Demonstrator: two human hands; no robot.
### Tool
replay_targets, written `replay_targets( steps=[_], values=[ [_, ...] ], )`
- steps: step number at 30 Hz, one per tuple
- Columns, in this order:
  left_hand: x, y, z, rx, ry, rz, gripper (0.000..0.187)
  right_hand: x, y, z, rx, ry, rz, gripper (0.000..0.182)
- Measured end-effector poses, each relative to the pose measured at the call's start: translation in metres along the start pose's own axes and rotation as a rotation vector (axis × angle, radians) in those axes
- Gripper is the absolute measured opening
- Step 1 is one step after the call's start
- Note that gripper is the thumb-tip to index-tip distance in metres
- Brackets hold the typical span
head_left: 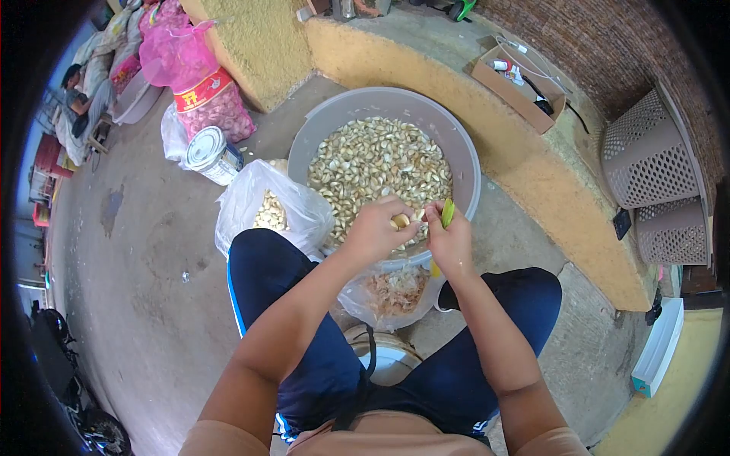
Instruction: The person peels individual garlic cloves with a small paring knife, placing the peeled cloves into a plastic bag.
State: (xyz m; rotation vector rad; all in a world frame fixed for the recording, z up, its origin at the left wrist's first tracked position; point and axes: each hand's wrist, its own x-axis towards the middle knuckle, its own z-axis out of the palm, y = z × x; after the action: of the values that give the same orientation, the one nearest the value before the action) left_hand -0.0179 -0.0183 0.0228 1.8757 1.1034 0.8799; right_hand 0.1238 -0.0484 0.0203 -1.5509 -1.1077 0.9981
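Over the near rim of a large grey tub [304, 144], my two hands meet close together. My left hand [376, 229] is curled around a few garlic cloves [401, 220]. A small knife with a green handle [448, 213] is gripped in my right hand [452, 242]; its blade is hard to make out. Many unpeeled garlic cloves [380, 163] fill the tub. By my left knee, a clear plastic bag [239, 201] holds pale peeled cloves [271, 213]. Below my hands, another plastic bag [356, 302] contains brownish peels [397, 290].
A lidded can [217, 156] and a pink mesh sack of garlic [217, 114] stand at the upper left. Beyond the tub runs a raised yellow ledge [494, 144] carrying a cardboard box [513, 95] and perforated crates [658, 156]. Another person [80, 106] sits far left.
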Motion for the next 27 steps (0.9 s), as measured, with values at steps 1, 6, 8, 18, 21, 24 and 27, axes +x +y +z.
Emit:
replay_targets(
  steps=[1, 6, 8, 18, 21, 24, 27],
  values=[
    [0.0, 0.0, 0.0, 0.005, -0.008, 0.01, 0.017, 0.001, 0.002, 0.0, 0.01, -0.013, -0.001, 0.013],
    [0.002, -0.002, -0.006, 0.042, -0.098, 0.081, 0.015, 0.004, -0.001, -0.009, 0.169, -0.2, 0.21, 0.014],
    [0.002, -0.005, -0.004, 0.026, -0.143, 0.125, 0.014, 0.008, 0.001, -0.016, 0.307, -0.31, 0.33, 0.015],
    [0.008, -0.001, -0.015, -0.222, -0.246, -0.221, 0.017, 0.001, -0.028, -0.026, 0.156, -0.24, 0.168, 0.018],
    [0.007, -0.008, -0.013, -0.203, -0.228, -0.169, 0.018, 0.004, -0.02, -0.029, -0.11, -0.247, -0.202, 0.021],
    [0.008, -0.014, -0.013, -0.132, -0.207, -0.101, 0.019, 0.001, -0.022, -0.03, -0.305, -0.236, -0.365, 0.021],
    [0.009, -0.009, -0.016, -0.136, -0.263, -0.176, 0.019, 0.0, -0.018, -0.029, -0.396, -0.182, -0.484, 0.018]
  ],
)
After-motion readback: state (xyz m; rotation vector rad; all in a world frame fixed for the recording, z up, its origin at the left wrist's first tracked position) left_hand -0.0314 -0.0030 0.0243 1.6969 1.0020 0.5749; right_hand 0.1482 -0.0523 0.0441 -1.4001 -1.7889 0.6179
